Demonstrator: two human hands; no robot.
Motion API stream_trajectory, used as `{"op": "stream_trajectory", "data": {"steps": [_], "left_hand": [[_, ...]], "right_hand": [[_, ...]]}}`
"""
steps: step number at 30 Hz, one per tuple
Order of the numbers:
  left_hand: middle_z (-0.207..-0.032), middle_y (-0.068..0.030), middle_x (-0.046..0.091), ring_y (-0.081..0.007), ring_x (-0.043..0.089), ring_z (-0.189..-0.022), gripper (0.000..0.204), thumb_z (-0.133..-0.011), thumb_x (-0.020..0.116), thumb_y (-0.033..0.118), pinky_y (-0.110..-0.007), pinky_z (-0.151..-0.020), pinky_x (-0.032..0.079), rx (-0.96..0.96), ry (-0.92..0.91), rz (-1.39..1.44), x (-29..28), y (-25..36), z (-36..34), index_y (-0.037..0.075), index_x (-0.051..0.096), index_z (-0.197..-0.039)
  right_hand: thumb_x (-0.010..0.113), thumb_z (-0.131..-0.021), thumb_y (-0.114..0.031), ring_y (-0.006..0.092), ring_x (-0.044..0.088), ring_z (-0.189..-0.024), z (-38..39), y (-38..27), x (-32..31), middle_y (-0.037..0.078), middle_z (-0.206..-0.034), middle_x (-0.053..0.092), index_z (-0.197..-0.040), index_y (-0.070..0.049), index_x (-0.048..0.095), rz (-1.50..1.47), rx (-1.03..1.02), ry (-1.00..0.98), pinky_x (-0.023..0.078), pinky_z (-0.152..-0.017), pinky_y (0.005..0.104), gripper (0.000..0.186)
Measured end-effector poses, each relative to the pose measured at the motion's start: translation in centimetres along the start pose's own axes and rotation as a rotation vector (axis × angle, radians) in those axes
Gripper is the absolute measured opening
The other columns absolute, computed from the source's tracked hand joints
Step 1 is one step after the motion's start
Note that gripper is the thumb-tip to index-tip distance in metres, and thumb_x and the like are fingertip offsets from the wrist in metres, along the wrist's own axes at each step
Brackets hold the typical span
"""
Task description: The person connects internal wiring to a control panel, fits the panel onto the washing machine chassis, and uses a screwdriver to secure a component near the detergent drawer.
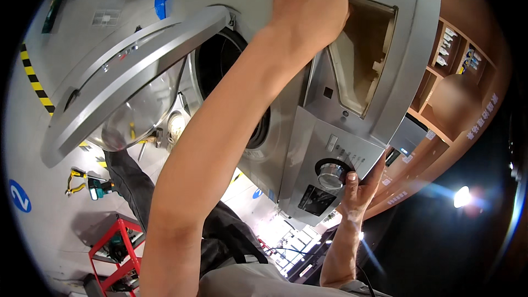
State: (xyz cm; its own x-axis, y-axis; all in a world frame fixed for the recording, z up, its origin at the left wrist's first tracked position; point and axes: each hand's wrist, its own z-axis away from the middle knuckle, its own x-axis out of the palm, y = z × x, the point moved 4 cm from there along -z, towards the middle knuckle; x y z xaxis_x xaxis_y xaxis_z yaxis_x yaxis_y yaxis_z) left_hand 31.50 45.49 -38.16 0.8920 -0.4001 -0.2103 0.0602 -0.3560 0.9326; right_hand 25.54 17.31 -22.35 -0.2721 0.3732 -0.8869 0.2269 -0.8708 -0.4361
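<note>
A grey front-loading washing machine fills the middle, its round door with clear bowl swung out left. The silver control panel carries a round knob, a small dark display and a rectangular drawer opening with a pale inner wall. My left hand grips the panel's far end beside that opening; its fingertips run out of the picture. At the near end, my right hand is closed on the panel's edge, thumb on the front beside the knob, other fingers partly hidden behind.
Pliers and a green-black power tool lie on the floor at left, near a red rack. Another green tool and a clear case are farther off. Wooden shelves stand at right.
</note>
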Motion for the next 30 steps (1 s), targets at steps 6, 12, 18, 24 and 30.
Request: {"op": "stream_trajectory", "data": {"steps": [6, 12, 18, 24, 30], "left_hand": [[-0.113, -0.0178, 0.056, -0.0326, 0.054, -0.108, 0.044, -0.074, 0.071, 0.013, -0.045, -0.095, 0.04, -0.049, 0.007, -0.058, 0.6, 0.1, 0.4, 0.001, 0.056, -0.114], [-0.124, -0.0217, 0.053, -0.0339, 0.049, -0.119, 0.063, -0.075, 0.073, 0.021, -0.046, -0.101, 0.035, -0.094, 0.034, 0.122, 0.8, -0.9, 1.1, 0.001, 0.049, -0.129], [-0.143, -0.0212, 0.042, -0.0363, 0.041, -0.132, 0.079, -0.08, 0.072, 0.032, -0.048, -0.112, 0.027, -0.15, 0.065, 0.462, 1.5, -3.9, 3.5, 0.004, 0.036, -0.144], [-0.155, -0.0328, 0.013, -0.047, 0.016, -0.144, 0.077, -0.098, 0.049, 0.047, -0.05, -0.117, 0.017, -0.454, -0.232, 0.495, -1.9, -0.8, 14.1, 0.003, 0.019, -0.153], [-0.156, -0.0317, 0.01, -0.048, 0.014, -0.144, 0.076, -0.098, 0.05, 0.035, -0.057, -0.115, 0.013, -0.454, -0.2, 0.455, -3.1, 7.2, 23.6, -0.005, 0.014, -0.151]], "right_hand": [[0.08, -0.076, -0.05, 0.026, 0.052, -0.121, 0.1, 0.8, -0.4, 0.018, -0.14, 0.044, -0.149, 0.004, 0.023, -0.025, -0.017, 0.065, 0.046, -0.099, 0.0365, 0.107], [0.083, -0.073, -0.05, 0.0263, 0.052, -0.122, 0.0, 0.8, -0.1, 0.016, -0.139, 0.045, -0.149, 0.002, 0.026, -0.101, 0.016, 0.064, 0.048, -0.095, 0.0377, 0.108], [0.082, -0.076, -0.047, 0.0256, 0.056, -0.114, -0.5, 0.8, -0.1, 0.016, -0.137, 0.043, -0.148, 0.001, 0.027, -0.109, -0.051, 0.033, 0.056, -0.078, 0.0319, 0.103], [0.079, -0.08, -0.043, 0.0211, 0.058, -0.108, -0.3, 0.3, 0.1, 0.015, -0.135, 0.046, -0.147, 0.002, 0.028, -0.111, -0.078, 0.02, 0.056, -0.075, 0.0293, 0.096], [0.078, -0.082, -0.043, 0.0213, 0.06, -0.102, -0.3, 0.3, 0.4, 0.018, -0.135, 0.046, -0.148, 0.002, 0.026, -0.121, -0.109, 0.03, 0.058, -0.071, 0.0303, 0.095]]}}
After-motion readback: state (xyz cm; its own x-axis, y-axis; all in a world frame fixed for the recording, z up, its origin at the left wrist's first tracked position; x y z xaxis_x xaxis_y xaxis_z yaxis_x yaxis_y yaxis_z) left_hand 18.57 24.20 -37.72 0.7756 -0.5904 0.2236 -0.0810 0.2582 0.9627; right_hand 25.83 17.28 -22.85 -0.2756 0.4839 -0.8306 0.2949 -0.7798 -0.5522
